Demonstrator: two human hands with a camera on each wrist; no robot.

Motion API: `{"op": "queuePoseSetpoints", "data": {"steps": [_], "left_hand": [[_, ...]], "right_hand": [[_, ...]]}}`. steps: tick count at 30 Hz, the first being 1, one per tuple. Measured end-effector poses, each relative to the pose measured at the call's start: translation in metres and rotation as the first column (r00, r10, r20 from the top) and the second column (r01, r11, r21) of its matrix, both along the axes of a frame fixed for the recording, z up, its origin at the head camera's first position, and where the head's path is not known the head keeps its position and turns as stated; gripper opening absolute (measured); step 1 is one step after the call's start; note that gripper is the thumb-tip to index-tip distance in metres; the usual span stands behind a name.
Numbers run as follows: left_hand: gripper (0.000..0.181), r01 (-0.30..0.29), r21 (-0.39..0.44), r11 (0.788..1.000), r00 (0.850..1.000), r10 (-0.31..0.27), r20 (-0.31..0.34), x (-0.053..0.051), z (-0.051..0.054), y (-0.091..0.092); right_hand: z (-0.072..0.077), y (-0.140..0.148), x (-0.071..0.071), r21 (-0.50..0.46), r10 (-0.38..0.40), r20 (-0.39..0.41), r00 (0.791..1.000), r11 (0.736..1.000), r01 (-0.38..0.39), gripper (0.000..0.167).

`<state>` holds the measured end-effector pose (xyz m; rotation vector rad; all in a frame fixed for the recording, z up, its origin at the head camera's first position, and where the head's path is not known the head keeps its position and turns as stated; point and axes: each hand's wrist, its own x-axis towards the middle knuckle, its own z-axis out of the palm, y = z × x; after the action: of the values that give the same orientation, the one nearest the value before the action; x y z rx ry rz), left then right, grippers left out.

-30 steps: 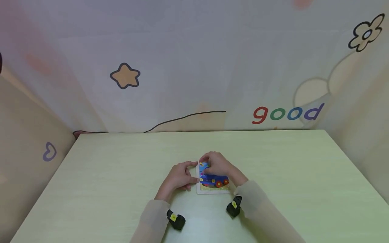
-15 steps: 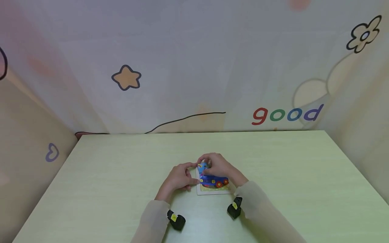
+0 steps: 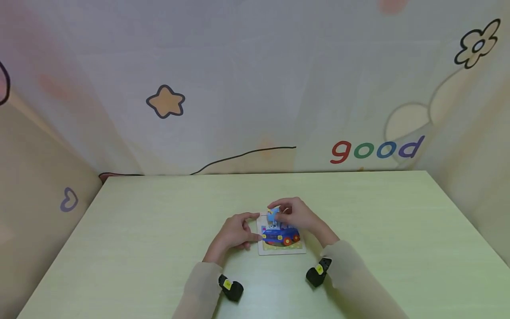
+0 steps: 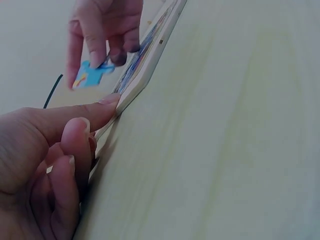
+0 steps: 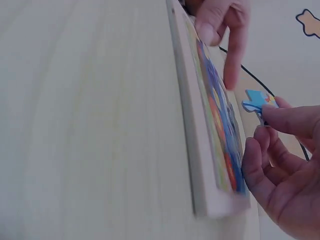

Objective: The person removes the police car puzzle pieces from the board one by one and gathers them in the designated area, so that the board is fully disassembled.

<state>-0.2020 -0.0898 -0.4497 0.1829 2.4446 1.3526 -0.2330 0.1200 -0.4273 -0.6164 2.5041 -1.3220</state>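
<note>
The right hand [image 3: 299, 215] is pinching a small, flat, light-blue jigsaw piece [image 3: 272, 214] with a touch of yellow and red between thumb and fingers, holding it above the far part of a pale, low-rimmed puzzle board [image 3: 283, 254]. The left hand [image 3: 237, 232] is not gripping; its straight index finger and thumb are touching the board's left side, the finger by the far corner, the thumb nearer the person.

To handle this well, the left finger and thumb should be bearing lightly on the rim so the board is not slipping, while the right-hand pinch should be staying near the piece's edge, leaving its outline in sight and its knobs unbent.

The board is lying on a pale-green, wood-grained table [image 3: 159, 230] and is showing a dark-blue printed vehicle [image 3: 275, 236] with red wheels. Farther out, a pale cloth backdrop [image 3: 239, 88] is hanging behind.

The head view is giving the printed vehicle clearly, where both wrist views are squeezing it into a slanting strip. The right wrist view is revealing the board's thickness and the gap beneath the piece; the left wrist view is showing the left hand's remaining fingers curling below the thumb.
</note>
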Motion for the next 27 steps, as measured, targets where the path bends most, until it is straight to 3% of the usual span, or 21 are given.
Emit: {"op": "queuePoseSetpoints", "data": {"steps": [8,14,21,27], "left_hand": [[0.061,-0.017,0.02,1.0,1.0,0.017,0.011,0.001,0.001,0.0],[0.061,-0.013,0.029,0.999,1.0,0.013,0.013,0.002,0.001,0.001],[0.061,-0.009,0.032,0.999,1.0,0.009,0.008,0.002,0.0,0.001],[0.061,-0.009,0.031,0.999,1.0,0.008,0.011,0.002,0.001,0.001]], "right_hand": [[0.003,0.037,0.0,0.012,-0.1,0.067,0.993,0.995,0.1,0.028],[0.001,0.063,0.0,0.025,-0.146,0.066,0.987,0.989,0.144,0.03],[0.002,0.075,0.002,0.089,-0.233,0.092,0.968,0.97,0.225,0.027],[0.002,0.076,0.005,0.156,-0.249,0.016,0.968,0.957,0.244,0.024]]}}
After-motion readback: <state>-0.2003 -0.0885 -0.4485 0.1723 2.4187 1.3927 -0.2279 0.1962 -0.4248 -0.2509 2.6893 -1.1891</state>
